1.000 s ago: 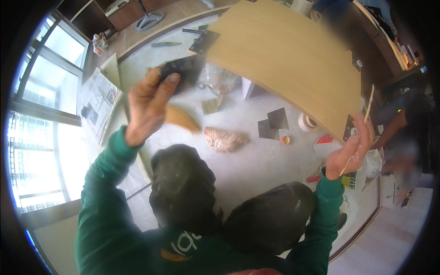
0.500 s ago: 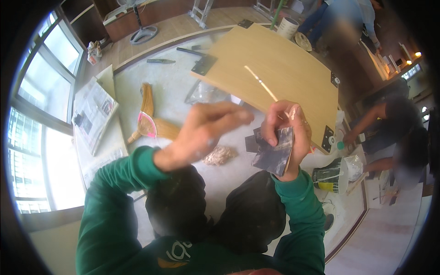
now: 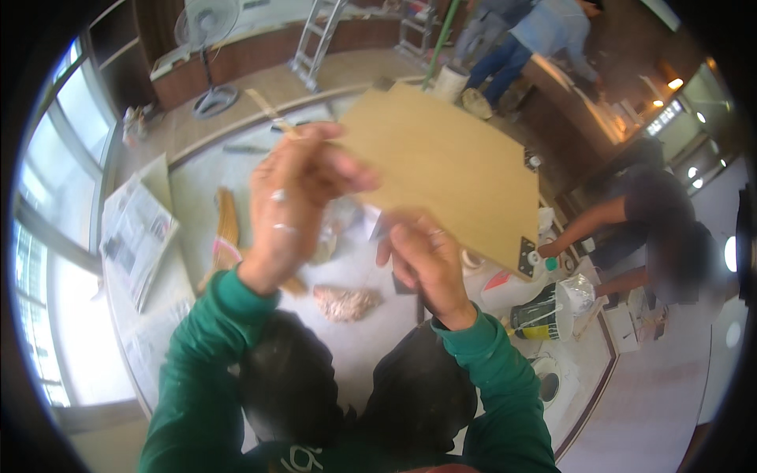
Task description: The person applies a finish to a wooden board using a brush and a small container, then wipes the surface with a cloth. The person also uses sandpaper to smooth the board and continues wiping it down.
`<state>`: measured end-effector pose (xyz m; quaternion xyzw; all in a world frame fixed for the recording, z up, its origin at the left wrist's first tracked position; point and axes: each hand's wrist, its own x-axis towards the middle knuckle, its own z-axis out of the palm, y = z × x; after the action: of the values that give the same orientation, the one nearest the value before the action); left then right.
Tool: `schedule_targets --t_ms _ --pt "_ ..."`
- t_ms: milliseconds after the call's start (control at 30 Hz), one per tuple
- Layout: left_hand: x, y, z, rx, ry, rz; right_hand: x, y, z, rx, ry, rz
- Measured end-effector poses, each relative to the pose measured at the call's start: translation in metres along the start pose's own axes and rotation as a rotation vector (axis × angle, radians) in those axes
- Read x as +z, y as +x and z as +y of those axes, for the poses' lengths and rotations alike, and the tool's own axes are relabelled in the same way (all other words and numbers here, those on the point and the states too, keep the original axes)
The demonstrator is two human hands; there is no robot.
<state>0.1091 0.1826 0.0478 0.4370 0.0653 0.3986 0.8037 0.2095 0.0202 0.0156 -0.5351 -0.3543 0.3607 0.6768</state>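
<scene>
My left hand [image 3: 296, 185] is raised in front of the board, its fingers closed on a thin pale stick [image 3: 270, 110] that points up and left. A little lower and to the right, my right hand [image 3: 430, 264] is curled, smeared by motion. A dark flat piece [image 3: 407, 282] shows below its fingers, nearly edge-on, and seems held there. On the floor beneath my hands lies a crumpled pinkish lump [image 3: 344, 303]. Beyond both hands is a large tan wooden board [image 3: 441, 165] with dark corner plates.
A straw broom [image 3: 227, 217] lies left, near newspaper [image 3: 140, 236] by the windows. At right stand a white jug [image 3: 509, 290] and a dark bucket [image 3: 536, 311]. A person [image 3: 631, 213] reaches in there; another [image 3: 544, 39] works farther back. A fan [image 3: 206, 59] and ladder [image 3: 319, 39] stand behind.
The stick has passed from my right hand to my left, which has risen and moved left. My right hand has moved left and down, and the dark piece has turned edge-on. The view has shifted.
</scene>
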Motion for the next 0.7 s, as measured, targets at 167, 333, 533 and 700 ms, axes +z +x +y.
schedule_targets --t_ms 167,333,533,700 --pt "-0.018 -0.014 0.006 -0.125 0.445 -0.142 -0.048 -0.013 0.044 0.101 -0.398 0.242" --pt "-0.010 -0.033 -0.037 -0.188 0.650 -0.371 -0.046 0.008 0.058 -0.110 -0.263 0.577" --pt "0.010 -0.026 -0.040 -0.257 0.715 -0.338 -0.032 0.029 0.031 -0.281 -0.043 0.601" --pt "-0.008 -0.008 -0.033 -0.301 0.550 -0.283 -0.053 0.000 0.016 -0.034 0.213 0.130"
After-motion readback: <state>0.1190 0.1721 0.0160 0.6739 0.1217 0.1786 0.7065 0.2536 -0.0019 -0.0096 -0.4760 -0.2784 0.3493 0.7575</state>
